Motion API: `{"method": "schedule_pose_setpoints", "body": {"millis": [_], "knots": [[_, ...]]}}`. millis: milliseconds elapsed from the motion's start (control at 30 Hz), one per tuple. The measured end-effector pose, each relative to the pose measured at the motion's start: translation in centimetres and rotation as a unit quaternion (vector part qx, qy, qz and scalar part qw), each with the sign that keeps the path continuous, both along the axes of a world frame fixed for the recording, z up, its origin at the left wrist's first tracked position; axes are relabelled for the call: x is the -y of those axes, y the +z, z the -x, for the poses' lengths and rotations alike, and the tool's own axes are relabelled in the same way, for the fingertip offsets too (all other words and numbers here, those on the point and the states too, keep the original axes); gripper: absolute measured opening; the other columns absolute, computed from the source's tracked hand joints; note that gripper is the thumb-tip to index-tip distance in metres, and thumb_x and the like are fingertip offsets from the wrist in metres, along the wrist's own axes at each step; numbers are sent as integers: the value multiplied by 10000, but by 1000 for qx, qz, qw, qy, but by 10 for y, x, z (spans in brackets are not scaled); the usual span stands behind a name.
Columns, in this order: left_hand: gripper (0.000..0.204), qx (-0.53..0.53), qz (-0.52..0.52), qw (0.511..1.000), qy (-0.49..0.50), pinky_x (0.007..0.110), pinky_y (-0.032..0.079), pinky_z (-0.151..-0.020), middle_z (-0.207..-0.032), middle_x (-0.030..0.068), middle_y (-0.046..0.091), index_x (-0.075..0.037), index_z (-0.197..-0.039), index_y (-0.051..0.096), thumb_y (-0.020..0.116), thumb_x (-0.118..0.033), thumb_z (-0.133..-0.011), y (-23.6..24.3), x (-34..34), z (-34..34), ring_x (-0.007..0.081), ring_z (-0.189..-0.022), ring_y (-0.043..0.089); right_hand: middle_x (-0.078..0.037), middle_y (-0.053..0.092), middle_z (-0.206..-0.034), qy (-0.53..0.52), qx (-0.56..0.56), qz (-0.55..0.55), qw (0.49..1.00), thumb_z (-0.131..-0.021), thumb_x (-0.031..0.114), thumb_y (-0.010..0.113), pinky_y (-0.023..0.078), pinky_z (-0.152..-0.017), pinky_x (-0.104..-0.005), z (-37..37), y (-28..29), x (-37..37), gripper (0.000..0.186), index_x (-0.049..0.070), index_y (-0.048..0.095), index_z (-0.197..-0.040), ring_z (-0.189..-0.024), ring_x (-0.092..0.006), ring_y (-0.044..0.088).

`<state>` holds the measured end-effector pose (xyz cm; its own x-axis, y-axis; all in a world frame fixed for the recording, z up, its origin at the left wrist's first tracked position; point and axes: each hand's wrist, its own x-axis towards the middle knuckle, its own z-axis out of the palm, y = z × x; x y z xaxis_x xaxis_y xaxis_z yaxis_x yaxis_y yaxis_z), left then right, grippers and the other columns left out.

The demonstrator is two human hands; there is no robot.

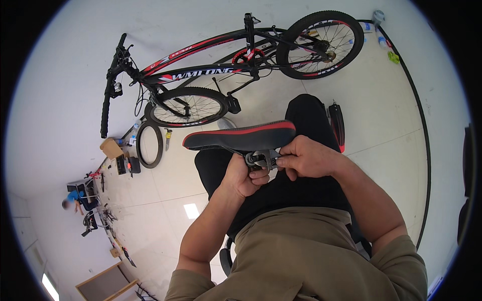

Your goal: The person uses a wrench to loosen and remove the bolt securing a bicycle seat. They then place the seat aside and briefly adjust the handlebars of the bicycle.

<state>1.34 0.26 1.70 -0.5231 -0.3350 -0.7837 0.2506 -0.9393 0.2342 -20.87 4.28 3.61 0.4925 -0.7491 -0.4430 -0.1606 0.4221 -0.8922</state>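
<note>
A black bicycle saddle [241, 137] with a red stripe along its edge is held sideways above my lap, its narrow nose to the left. My left hand [242, 176] is closed around the metal seat clamp [250, 159] under the saddle. The thumb and fingers of my right hand [307, 156] grip a grey adjustable wrench [271, 159], whose jaws are at the clamp. What the jaws sit on is partly hidden by the fingers and the wrench itself.
Ahead stands a black and red bicycle [201, 70] without a saddle. A black mudguard [337, 125] lies by my right knee. On the floor to the left are a loose tyre [149, 144], a yellow-and-grey tool [168, 139] and a cardboard box [111, 148]. Another person [75, 197] sits far left.
</note>
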Motion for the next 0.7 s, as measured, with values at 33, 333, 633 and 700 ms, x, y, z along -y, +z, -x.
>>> {"method": "schedule_pose_setpoints", "body": {"millis": [33,333,633,700], "knots": [[467,4,-2,1000,-2,214,231,-371,-687,45,614,-87,-863,628,414,-479,-999,2,0,1,77,-388,319,-81,655,-640,-3,8,-20,1000,-966,166,586,473,-594,-300,0,-1,0,251,-56,685,-906,-564,-133,580],[475,26,-22,999,-31,213,220,-367,-693,64,595,-90,-840,610,412,-489,-1004,-6,7,-13,76,-386,311,-83,647,-640,-53,-9,-32,998,-976,185,590,462,-511,-300,-11,-11,-4,252,-35,708,-941,-501,-133,564],[477,9,-16,1000,-17,211,218,-369,-704,57,587,-82,-863,605,395,-484,-1013,-8,2,-18,76,-392,303,-141,646,-636,-63,-57,89,992,-937,162,626,505,-622,-344,-15,-8,-5,252,-73,689,-869,-590,-201,630],[464,11,-8,1000,-10,209,217,-371,-711,46,591,-81,-877,607,393,-470,-1014,-5,2,-13,73,-396,301,-149,649,-642,-75,-27,76,994,-931,160,633,506,-629,-341,-19,-9,-6,250,-76,689,-872,-596,-206,631]]}}
